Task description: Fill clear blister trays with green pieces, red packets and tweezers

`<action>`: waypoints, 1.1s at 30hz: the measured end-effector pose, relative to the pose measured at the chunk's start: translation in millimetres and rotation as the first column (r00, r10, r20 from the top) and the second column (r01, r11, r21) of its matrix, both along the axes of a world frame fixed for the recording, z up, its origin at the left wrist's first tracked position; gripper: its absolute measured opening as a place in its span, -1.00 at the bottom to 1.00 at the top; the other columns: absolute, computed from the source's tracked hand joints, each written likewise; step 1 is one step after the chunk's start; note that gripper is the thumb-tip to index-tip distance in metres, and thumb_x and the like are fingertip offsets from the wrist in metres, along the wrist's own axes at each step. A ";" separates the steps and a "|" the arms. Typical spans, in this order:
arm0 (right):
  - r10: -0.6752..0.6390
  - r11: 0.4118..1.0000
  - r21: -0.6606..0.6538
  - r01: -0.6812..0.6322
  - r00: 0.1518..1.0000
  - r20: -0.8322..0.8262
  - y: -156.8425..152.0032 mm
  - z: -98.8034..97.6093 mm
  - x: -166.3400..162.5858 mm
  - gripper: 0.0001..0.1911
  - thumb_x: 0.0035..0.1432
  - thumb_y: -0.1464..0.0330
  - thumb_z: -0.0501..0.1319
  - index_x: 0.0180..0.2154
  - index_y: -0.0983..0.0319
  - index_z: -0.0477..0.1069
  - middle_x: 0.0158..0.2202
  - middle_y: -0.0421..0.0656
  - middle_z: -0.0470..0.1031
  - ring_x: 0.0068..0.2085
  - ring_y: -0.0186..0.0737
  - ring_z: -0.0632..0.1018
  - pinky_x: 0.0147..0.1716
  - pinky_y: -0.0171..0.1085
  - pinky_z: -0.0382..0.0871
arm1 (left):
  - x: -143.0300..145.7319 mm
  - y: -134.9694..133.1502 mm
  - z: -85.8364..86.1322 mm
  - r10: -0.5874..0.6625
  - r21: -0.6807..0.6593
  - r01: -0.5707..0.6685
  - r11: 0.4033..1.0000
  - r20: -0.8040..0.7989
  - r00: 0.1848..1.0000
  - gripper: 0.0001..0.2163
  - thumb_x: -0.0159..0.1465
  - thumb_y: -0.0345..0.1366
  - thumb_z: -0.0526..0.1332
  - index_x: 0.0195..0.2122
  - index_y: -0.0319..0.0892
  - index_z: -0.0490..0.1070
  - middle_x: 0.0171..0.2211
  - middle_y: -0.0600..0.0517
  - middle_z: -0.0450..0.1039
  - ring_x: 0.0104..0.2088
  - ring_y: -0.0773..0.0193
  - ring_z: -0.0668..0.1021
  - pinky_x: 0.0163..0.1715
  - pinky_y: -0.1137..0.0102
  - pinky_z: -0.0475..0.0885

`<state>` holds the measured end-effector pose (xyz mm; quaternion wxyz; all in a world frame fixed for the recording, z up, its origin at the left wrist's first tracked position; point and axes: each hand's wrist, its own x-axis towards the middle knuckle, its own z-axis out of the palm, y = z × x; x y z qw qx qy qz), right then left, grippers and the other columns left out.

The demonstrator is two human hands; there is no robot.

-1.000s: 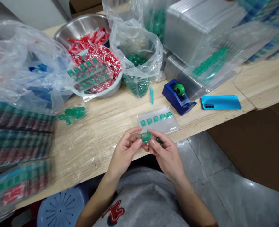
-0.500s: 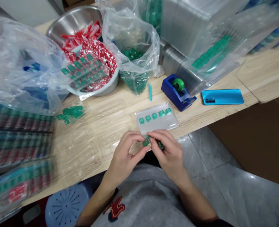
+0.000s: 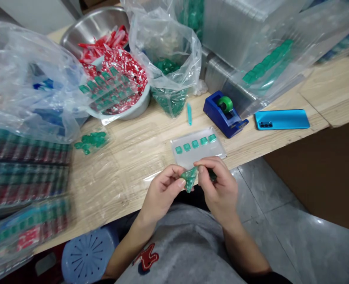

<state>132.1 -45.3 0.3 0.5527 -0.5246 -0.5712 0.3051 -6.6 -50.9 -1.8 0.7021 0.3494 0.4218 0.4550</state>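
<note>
My left hand (image 3: 161, 192) and my right hand (image 3: 218, 185) meet at the table's front edge, both pinched on a small green plastic piece (image 3: 189, 178) held between their fingertips. A second dark green bit shows inside my right fingers. Just beyond my hands lies a clear blister tray (image 3: 204, 154) with a row of several small green pieces (image 3: 195, 143) set in it.
A blue tape dispenser (image 3: 225, 113) and a turquoise phone (image 3: 282, 119) lie right of the tray. Behind are a steel bowl (image 3: 101, 31) of red packets, a bag of green pieces (image 3: 168, 85), loose green pieces (image 3: 90, 140), and stacked filled trays (image 3: 23, 173) at left.
My hands have turned the green piece and lifted it slightly; it now hangs tilted between the fingertips. The view has shifted a little.
</note>
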 end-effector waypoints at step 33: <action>0.012 0.701 -0.273 -0.659 0.393 -0.919 1.8 -3.1 -25.4 -0.77 0.13 0.35 0.30 -0.13 0.12 0.57 -0.04 -0.15 0.62 0.02 -0.17 0.60 0.14 -0.09 0.42 | -100.6 29.5 -17.7 0.613 0.609 -0.161 0.777 -0.674 0.411 -0.81 0.32 -0.25 0.16 -0.08 -0.09 0.46 -0.08 -0.02 0.52 -0.05 0.20 0.53 0.01 0.26 0.41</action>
